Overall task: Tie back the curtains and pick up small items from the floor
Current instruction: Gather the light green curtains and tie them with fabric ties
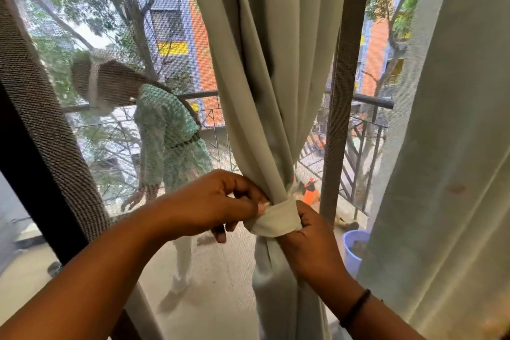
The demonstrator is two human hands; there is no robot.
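Observation:
A pale green curtain point(265, 69) hangs in the middle of the window, gathered into a narrow bunch at waist height. A cream fabric tie-back band point(276, 218) is wrapped around the bunch. My left hand point(218, 201) pinches the left end of the band with thumb and fingertips. On the right, my right hand point(311, 240) grips the band's other side, fingers curled behind the curtain and partly hidden. A second curtain point(452, 146) hangs loose along the right edge.
A mesh screen point(82, 36) covers the window, with a dark frame point(33, 163) at left and a post point(342, 91) behind the curtain. Beyond it a person point(168, 130) stands on a railed balcony, beside a blue bucket point(354, 251).

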